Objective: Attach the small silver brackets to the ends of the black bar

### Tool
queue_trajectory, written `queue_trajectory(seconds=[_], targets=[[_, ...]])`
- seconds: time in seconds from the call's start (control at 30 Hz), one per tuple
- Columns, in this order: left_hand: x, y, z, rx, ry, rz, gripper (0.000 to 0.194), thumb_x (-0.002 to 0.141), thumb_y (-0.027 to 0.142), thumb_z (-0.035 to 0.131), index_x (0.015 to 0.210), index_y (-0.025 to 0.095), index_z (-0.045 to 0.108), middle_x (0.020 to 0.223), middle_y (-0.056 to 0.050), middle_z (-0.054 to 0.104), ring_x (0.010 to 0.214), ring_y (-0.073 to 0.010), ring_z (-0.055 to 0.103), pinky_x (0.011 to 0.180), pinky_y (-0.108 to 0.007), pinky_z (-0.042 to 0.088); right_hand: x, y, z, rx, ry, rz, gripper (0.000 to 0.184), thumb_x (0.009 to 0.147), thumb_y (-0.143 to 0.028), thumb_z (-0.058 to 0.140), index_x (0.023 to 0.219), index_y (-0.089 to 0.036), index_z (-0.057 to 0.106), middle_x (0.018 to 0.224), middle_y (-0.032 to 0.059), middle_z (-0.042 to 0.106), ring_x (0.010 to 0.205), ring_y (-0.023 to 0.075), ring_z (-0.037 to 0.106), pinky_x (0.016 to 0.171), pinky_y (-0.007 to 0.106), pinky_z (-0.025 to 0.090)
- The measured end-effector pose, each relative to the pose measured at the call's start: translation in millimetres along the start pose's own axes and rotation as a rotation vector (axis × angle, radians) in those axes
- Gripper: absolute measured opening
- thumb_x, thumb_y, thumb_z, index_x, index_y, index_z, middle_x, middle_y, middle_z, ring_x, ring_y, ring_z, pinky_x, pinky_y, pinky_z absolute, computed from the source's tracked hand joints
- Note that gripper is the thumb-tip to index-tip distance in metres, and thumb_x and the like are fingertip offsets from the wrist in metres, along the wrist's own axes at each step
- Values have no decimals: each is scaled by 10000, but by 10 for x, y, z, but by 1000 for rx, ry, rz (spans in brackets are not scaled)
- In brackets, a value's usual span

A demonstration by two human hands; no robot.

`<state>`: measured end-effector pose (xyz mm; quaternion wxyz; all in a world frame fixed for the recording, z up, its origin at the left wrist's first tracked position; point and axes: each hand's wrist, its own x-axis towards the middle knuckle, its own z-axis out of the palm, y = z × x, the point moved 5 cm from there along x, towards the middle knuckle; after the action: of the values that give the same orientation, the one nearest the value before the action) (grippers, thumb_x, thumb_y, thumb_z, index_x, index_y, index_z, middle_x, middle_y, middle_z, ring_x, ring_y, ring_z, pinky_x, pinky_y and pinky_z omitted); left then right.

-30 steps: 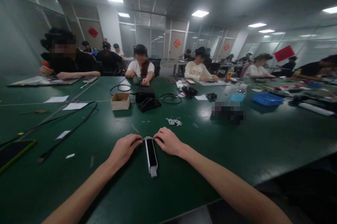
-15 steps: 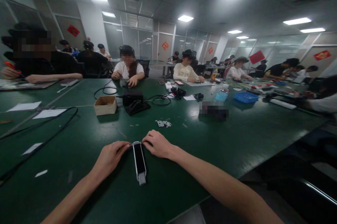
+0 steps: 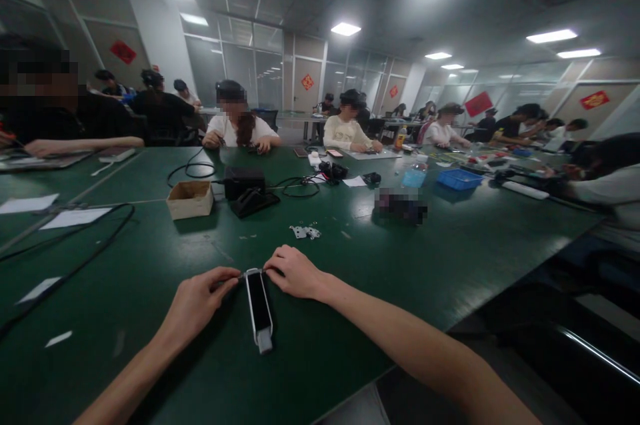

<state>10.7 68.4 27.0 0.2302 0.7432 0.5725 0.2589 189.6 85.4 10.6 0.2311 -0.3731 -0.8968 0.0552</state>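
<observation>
A long, narrow device with a black face and a pale metal frame [image 3: 259, 308] lies on the green table [image 3: 320, 338] before me. A grey block [image 3: 265, 342] forms its near end. My left hand [image 3: 203, 298] is closed in a pinch at the left of the far end, with a small dark bit between fingertips and frame. On the opposite side, my right hand [image 3: 295, 273] pinches at the right corner of that same end. What exactly the fingertips hold is too small to make out. Beyond my hands lies a small pile of flat metal pieces [image 3: 305, 232].
A cardboard box [image 3: 190, 205], a black box-shaped device [image 3: 244, 183] and a black stand [image 3: 254, 201] stand farther back, with cables around them. Paper slips [image 3: 75, 217] lie to the left. A blue tray [image 3: 460, 180] sits back right. Several people work around the tables.
The view has turned slightly, so everything sits a little farther left. Both hands stay at the device's far end; a small dark bit shows more plainly at my left fingertips.
</observation>
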Motion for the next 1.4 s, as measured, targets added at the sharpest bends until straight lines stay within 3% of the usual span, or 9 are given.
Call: queue_trajectory(seconds=[0.17, 0.4, 0.53, 0.63, 0.77, 0.9, 1.13, 1.4], targets=[[-3, -7, 1, -5, -27, -23, 407, 737, 507, 515, 915, 211, 731, 834, -31, 747, 565, -205, 632, 578, -273, 479, -4, -24, -22, 5, -24, 0, 186, 914, -211, 518, 983, -119, 664, 921, 74, 615, 863, 153, 524, 767, 287, 428], [-14, 5, 14, -19, -22, -48, 479, 747, 561, 480, 916, 189, 730, 492, 24, 593, 456, -179, 544, 483, -245, 378, 4, -37, -26, -7, -18, -23, 183, 913, -206, 512, 971, -122, 663, 914, 76, 614, 858, 162, 522, 763, 295, 427], [-6, -8, 25, -131, -25, -82, 511, 723, 591, 492, 913, 174, 719, 401, 63, 475, 411, -152, 481, 452, -231, 322, -3, -34, -30, -1, -16, -16, 170, 910, -208, 517, 969, -130, 656, 909, 71, 608, 850, 160, 521, 760, 295, 425], [4, -14, 41, -283, -51, -115, 479, 686, 578, 547, 874, 164, 697, 458, 52, 539, 400, -125, 438, 437, -225, 302, -7, -47, -44, 13, -3, -21, 160, 910, -208, 517, 970, -135, 645, 920, 68, 604, 856, 157, 520, 777, 297, 423], [7, -19, 85, -531, -85, -151, 443, 668, 534, 632, 892, 152, 641, 699, -14, 683, 420, -81, 408, 435, -209, 299, -5, -70, -48, 33, 30, -60, 157, 913, -204, 507, 979, -135, 631, 944, 73, 601, 889, 161, 515, 801, 296, 423], [3, -53, 158, -717, -102, -148, 423, 686, 499, 681, 917, 157, 587, 734, -24, 684, 418, -55, 378, 427, -187, 265, -7, -84, -18, 45, 26, -97, 157, 912, -192, 501, 991, -134, 623, 950, 71, 598, 893, 158, 513, 810, 292, 422], [9, -152, 238, -792, -137, -92, 384, 730, 477, 698, 904, 142, 627, 753, -42, 683, 490, -72, 428, 456, -190, 295, 0, -126, -39, 39, -10, -109, 149, 912, -179, 498, 988, -139, 620, 946, 71, 592, 889, 159, 513, 810, 293, 426], [-35, -46, 239, -828, -168, -52, 379, 742, 469, 669, 908, 128, 651, 765, -55, 704, 460, -54, 405, 449, -195, 283, -30, -159, -7, 82, 7, -131, 156, 899, -144, 493, 967, -126, 633, 909, 77, 589, 873, 171, 514, 800, 302, 437]])
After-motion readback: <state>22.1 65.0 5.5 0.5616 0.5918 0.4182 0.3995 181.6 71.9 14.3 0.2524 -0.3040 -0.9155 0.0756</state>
